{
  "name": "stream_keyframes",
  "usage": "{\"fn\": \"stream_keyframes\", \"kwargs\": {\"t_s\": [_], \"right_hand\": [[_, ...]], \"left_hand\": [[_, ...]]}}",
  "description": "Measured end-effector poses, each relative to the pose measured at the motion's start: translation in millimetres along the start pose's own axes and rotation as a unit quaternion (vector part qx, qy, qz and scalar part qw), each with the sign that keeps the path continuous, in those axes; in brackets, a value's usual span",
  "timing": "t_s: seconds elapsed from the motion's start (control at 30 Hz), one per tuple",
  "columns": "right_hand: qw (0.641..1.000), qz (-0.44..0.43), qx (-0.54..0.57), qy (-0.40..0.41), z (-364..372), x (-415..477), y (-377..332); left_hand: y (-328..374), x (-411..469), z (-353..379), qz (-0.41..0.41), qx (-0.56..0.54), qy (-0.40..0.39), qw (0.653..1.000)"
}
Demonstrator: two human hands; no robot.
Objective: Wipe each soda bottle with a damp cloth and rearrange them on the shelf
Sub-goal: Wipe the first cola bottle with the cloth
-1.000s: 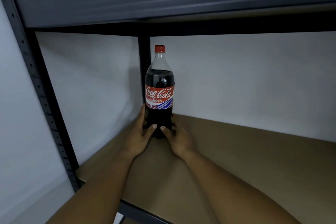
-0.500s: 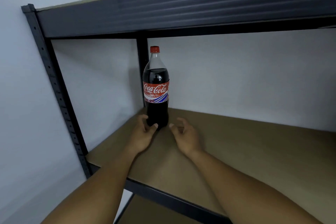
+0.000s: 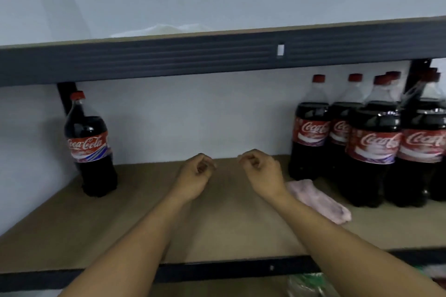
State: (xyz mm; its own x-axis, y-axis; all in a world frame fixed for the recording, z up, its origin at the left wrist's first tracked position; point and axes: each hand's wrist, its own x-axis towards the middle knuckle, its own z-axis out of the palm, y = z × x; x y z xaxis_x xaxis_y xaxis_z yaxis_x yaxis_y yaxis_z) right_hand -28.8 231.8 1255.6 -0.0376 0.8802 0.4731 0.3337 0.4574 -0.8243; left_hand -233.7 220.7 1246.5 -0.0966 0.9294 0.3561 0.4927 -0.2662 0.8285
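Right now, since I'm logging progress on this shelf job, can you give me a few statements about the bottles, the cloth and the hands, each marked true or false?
1. The cloth lies on the shelf beside the group of bottles on the right. True.
2. The right hand holds the cloth. False: it holds nothing; the cloth lies by its wrist.
3. A lone bottle stands at the left end. True.
4. The lone bottle has no cap. False: a red cap is on it.
5. The left hand grips the lone bottle. False: it is empty, over the middle of the shelf, apart from that bottle.
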Motion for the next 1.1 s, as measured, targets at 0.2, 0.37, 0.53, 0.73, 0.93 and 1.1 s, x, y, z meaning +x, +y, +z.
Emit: {"fn": "stream_keyframes", "kwargs": {"t_s": [0.2,0.37,0.53,0.73,0.93,1.1], "right_hand": [[0.981,0.086,0.051,0.163,-105.0,-2.3,38.2],[0.975,0.141,0.074,0.155,-132.6,9.9,69.4],[0.974,0.165,0.115,0.105,-143.9,28.8,85.5],[0.977,0.145,0.111,0.11,-148.0,45.7,99.9],[0.98,0.139,0.132,0.06,-139.9,49.1,94.9],[0.977,0.139,0.159,-0.003,-118.4,49.9,85.3]], "left_hand": [[77.6,33.7,123.7,0.042,-0.072,-0.098,0.992],[114.3,62.3,191.8,0.048,-0.059,-0.144,0.987],[109.4,88.0,220.1,-0.003,-0.126,-0.18,0.976],[105.4,94.0,236.0,0.022,-0.168,-0.193,0.966],[87.5,93.3,215.4,0.037,-0.131,-0.149,0.979],[76.2,92.6,179.8,0.016,-0.128,-0.123,0.984]]}}
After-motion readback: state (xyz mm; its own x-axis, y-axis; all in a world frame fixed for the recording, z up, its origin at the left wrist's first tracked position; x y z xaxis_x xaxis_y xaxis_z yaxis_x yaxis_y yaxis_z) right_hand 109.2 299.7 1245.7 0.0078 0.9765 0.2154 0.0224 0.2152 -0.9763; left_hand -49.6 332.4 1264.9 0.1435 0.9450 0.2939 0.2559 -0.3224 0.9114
